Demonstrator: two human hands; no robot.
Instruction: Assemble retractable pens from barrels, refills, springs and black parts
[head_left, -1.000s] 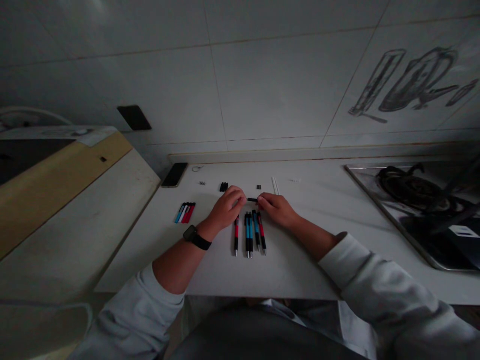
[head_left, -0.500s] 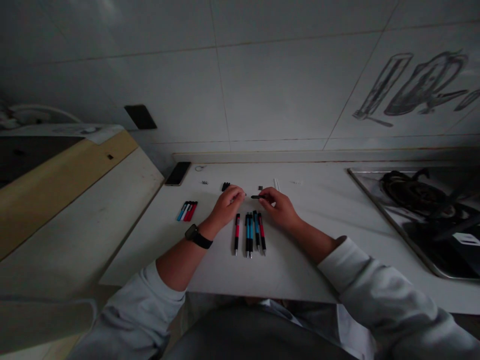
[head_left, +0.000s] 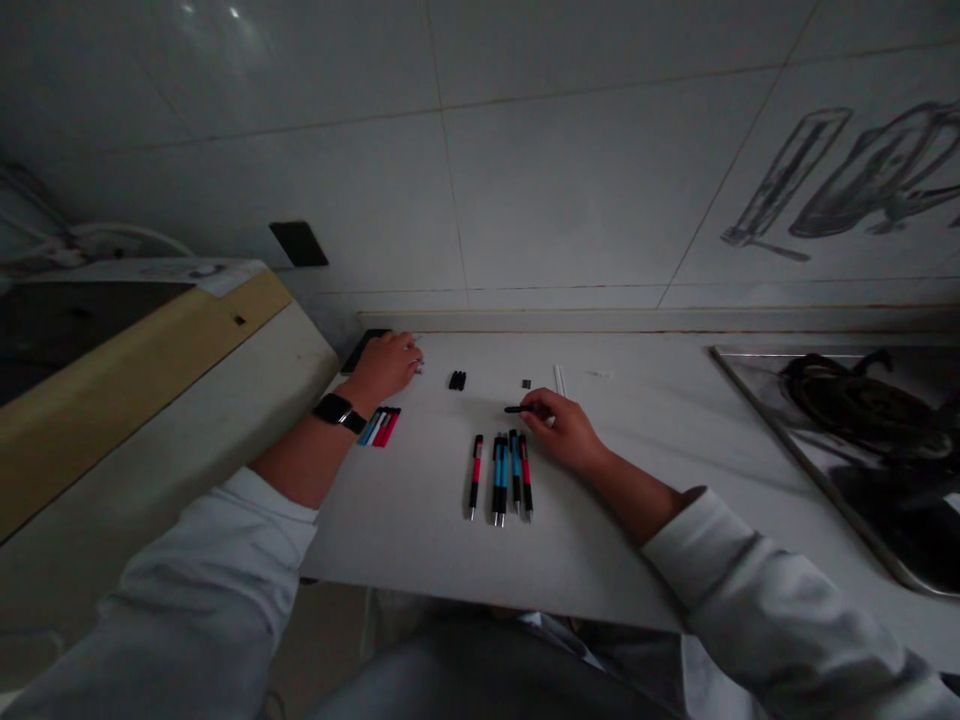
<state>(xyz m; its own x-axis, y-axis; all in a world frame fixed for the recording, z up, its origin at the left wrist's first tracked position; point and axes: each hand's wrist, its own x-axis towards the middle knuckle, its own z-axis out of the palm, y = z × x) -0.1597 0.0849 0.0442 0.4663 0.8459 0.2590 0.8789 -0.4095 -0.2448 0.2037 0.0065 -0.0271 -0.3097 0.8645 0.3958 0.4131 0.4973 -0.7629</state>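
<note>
At the left rear of the white counter, my left hand point(head_left: 386, 366) is closed with its fingertips bent down at some small silvery parts point(head_left: 419, 368). What it pinches, if anything, is too small to make out. My right hand point(head_left: 556, 426) pinches a short black pen barrel point(head_left: 514, 409), held level above the counter and pointing left. Below it, assembled pens lie side by side, among them a red and black pen point(head_left: 476, 476) and a blue and black pen point(head_left: 515, 470). Several coloured pen barrels point(head_left: 381, 427) rest near my left wrist.
Small black pieces point(head_left: 457, 381), a tiny dark part point(head_left: 526, 384), white thin tubes point(head_left: 559, 380) and small clear bits point(head_left: 601, 374) lie along the back. A phone point(head_left: 361, 350) is partly behind my left hand. A gas stove point(head_left: 862, 420) stands at the right, a tiled wall behind.
My left hand has moved left from beside my right hand to the small silvery parts. My right hand still holds the black barrel. The view has shifted slightly.
</note>
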